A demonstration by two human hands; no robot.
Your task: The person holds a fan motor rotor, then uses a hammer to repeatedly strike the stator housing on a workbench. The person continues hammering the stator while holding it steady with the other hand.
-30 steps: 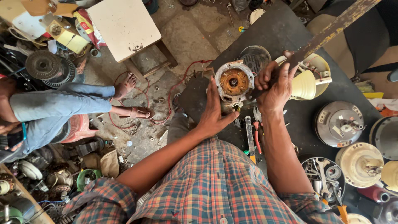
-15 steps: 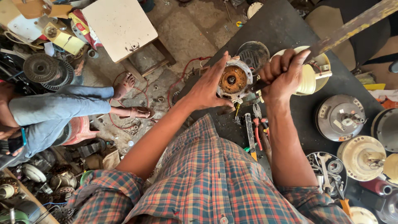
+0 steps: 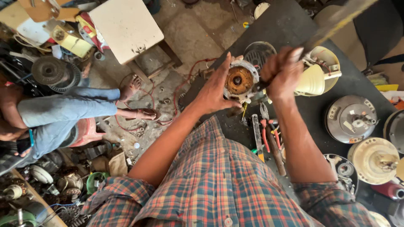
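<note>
A round fan motor [image 3: 240, 80] with rusty copper windings stands on the dark workbench [image 3: 290, 25]. My left hand [image 3: 215, 87] presses flat against its left side, fingers pointing up. My right hand [image 3: 283, 72] is clenched around the lower end of a long rusty metal bar [image 3: 336, 21] that slants up to the right, its tip at the motor's right edge. Behind the motor lies a dark ribbed rotor [image 3: 257, 52].
Cream and grey fan housings [image 3: 351, 119] lie on the bench's right side; pliers and hand tools [image 3: 267, 134] lie near me. A white stool [image 3: 126, 27] stands on the floor. A seated person in jeans [image 3: 63, 113] is at left among scrap parts.
My right hand has raised the bar higher against the motor's right edge. My left hand stays pressed on the motor's left side. The view has shifted slightly.
</note>
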